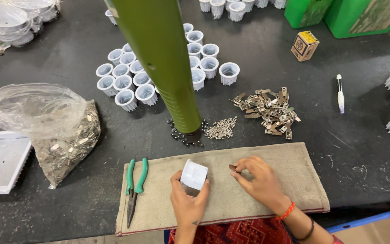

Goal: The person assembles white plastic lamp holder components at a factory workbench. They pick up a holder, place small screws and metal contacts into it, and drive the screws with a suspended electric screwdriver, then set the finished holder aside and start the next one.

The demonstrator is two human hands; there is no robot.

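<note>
Housing point(194, 174) sits in left hand point(187, 199) grip, right hand point(258, 180) beside.

green-handled pliers point(135, 187) on cloth | bag of metal parts point(55, 129) | screw pile point(221, 128)

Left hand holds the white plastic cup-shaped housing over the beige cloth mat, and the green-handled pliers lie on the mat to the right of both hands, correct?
Not quite. In the head view, the green-handled pliers lie on the beige cloth mat to the left of both hands, not the right. The left hand does hold the white plastic cup-shaped housing over the mat.
</note>
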